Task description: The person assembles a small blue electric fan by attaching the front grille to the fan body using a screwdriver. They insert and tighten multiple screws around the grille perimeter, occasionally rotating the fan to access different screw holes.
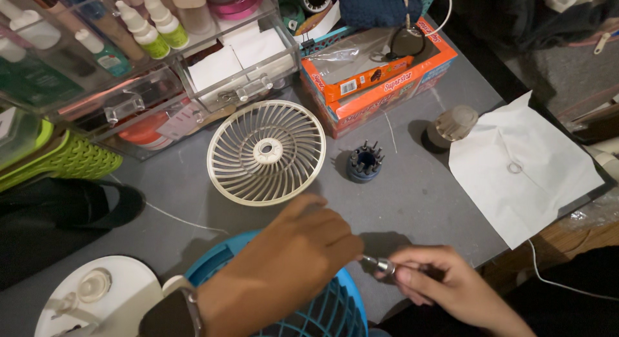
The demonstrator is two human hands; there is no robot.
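Both hands [361,266] meet at a small screwdriver [385,266] above the blue fan housing [322,311].

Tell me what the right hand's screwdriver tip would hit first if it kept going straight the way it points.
The right hand aims the screwdriver leftward; the left hand fingertips come first, apparently already at the tip. Beyond lies the blue fan guard, though depth is unclear.

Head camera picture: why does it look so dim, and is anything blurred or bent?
Head view: the light is low and comes from above, so the fan grille, bit holder and left hand cast soft shadows on the grey table; the white paper is the brightest patch; the right hand and its screwdriver look slightly soft; edges bow a little from the wide lens.
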